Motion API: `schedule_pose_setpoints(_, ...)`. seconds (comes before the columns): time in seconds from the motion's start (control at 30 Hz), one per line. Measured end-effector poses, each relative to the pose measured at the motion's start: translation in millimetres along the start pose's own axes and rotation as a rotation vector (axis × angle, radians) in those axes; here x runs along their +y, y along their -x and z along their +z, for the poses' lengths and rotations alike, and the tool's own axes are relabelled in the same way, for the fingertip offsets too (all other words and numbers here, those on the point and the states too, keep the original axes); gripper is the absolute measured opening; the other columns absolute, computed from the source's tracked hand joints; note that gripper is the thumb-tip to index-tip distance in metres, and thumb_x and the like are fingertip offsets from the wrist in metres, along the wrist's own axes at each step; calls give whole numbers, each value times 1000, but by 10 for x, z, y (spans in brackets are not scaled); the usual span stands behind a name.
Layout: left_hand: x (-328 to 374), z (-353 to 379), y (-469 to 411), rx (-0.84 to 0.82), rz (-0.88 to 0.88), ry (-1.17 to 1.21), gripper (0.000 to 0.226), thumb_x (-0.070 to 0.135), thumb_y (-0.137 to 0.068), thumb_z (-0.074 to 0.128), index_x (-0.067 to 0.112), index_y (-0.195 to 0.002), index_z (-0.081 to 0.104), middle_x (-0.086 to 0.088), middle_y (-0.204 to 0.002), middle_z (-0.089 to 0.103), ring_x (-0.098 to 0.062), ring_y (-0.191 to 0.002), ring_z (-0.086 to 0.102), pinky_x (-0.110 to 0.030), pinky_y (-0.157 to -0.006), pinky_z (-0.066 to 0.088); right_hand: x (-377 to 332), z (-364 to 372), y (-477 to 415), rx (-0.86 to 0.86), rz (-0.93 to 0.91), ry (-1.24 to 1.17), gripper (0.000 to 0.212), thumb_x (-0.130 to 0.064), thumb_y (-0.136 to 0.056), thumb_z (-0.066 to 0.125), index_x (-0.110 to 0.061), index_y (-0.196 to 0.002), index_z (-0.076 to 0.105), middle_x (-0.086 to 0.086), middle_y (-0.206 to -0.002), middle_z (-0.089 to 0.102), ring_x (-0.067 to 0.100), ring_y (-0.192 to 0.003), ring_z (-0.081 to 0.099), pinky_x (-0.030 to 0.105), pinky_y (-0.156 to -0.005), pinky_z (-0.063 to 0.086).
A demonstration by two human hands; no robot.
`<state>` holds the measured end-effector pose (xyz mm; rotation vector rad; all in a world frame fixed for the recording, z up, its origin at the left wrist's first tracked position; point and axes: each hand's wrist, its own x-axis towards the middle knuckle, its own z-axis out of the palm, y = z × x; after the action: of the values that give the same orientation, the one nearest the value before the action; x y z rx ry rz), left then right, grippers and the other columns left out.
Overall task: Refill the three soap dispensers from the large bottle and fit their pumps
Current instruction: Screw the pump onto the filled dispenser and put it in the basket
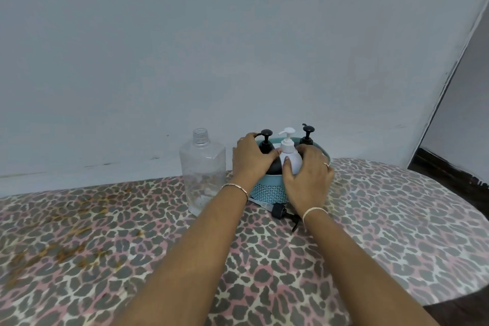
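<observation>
A teal basket (267, 190) stands near the wall on the leopard-print table. Three dispensers stand in it with pumps fitted: a black one at the left (266, 140), a white one in the middle (290, 152), and another black one behind at the right (307, 135). My left hand (251, 159) grips the basket's left side, fingers over the rim next to the left black dispenser. My right hand (308, 177) clasps the basket's right front, thumb on the white dispenser. The large clear bottle (202, 167) stands uncapped left of the basket and looks nearly empty.
A loose black pump (281, 211) with its tube lies on the table just in front of the basket, under my right wrist. Brown stains mark the cloth at the left (66, 251). The table's curved edge (449, 286) drops off at the right.
</observation>
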<state>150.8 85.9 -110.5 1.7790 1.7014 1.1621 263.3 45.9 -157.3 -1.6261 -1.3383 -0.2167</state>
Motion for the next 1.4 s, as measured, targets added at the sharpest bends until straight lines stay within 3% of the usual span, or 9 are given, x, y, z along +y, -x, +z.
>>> schedule_pose_setpoints(0.17, -42, 52, 29, -71, 39, -30, 53, 36, -82, 71, 18, -129, 54, -4, -130, 59, -24, -121, 53, -40, -101, 43, 158, -77, -238, -121, 226, 68, 58, -50, -85, 57, -15, -131, 47, 3, -131, 54, 24, -124, 47, 46, -108, 23)
schedule_pose_setpoints(0.3, -51, 36, -20, -106, 26, -105, 45, 32, -93, 56, 23, -136, 47, -6, -132, 56, -29, -124, 49, -50, -106, 35, 227, -88, -447, -246, 185, 80, 41, -53, -87, 50, -25, -117, 56, -2, -117, 64, 21, -111, 56, 44, -104, 24)
schedule_pose_setpoints(0.43, -50, 73, 51, -104, 68, -252, 38, 33, -99, 42, 21, -134, 42, -5, -133, 54, -27, -126, 47, -55, -109, 28, 211, -91, -570, -353, 201, 105, 41, -52, -92, 45, -25, -122, 53, -2, -118, 64, 21, -110, 58, 46, -109, 21)
schedule_pose_setpoints(0.6, -26, 83, 40, -114, 68, -255, 38, 30, -100, 40, 20, -136, 40, -7, -134, 53, -28, -126, 46, -55, -111, 25, 178, -90, -615, -320, 193, 130, 33, -43, -94, 46, -22, -117, 55, 1, -108, 68, 23, -103, 61, 44, -109, 26)
schedule_pose_setpoints(0.87, -35, 51, -25, -175, 65, -219, 38, 26, -99, 43, 18, -136, 39, -8, -136, 51, -30, -129, 42, -55, -111, 23, 152, -119, -603, -329, 174, 170, 35, -40, -97, 43, -21, -125, 53, 3, -109, 69, 25, -105, 61, 43, -114, 19)
schedule_pose_setpoints(1.1, 1, 45, 30, -190, 7, -254, 42, 31, -100, 41, 19, -140, 35, -7, -139, 50, -28, -133, 40, -56, -116, 12, 123, -112, -572, -312, 212, 186, 34, -40, -97, 42, -22, -124, 53, 2, -108, 68, 25, -104, 61, 43, -111, 20)
schedule_pose_setpoints(1.23, 16, 14, 5, -251, -16, -297, 63, 33, -99, 46, 3, -148, 20, -14, -154, 27, -33, -145, 15, -51, -117, 15, 153, -155, -592, -347, 202, 172, 41, -42, -95, 47, -21, -129, 53, 9, -121, 62, 32, -120, 48, 44, -101, 32)
schedule_pose_setpoints(1.33, 24, -38, 113, -266, 23, -252, 71, 27, -99, 47, -5, -149, 7, -19, -157, 13, -38, -146, 4, -47, -119, 14, 174, -242, -495, -303, 268, 24, 56, -49, -91, 52, -20, -138, 46, 7, -136, 50, 31, -129, 41, 48, -105, 32)
schedule_pose_setpoints(1.4, 1, -45, 253, -242, 77, -166, 62, 22, -99, 46, -3, -147, 16, -21, -152, 24, -38, -143, 17, -46, -116, 22, 193, -314, -329, -199, 352, -208, 54, -50, -87, 56, -16, -129, 48, 5, -127, 52, 29, -121, 47, 46, -102, 38)
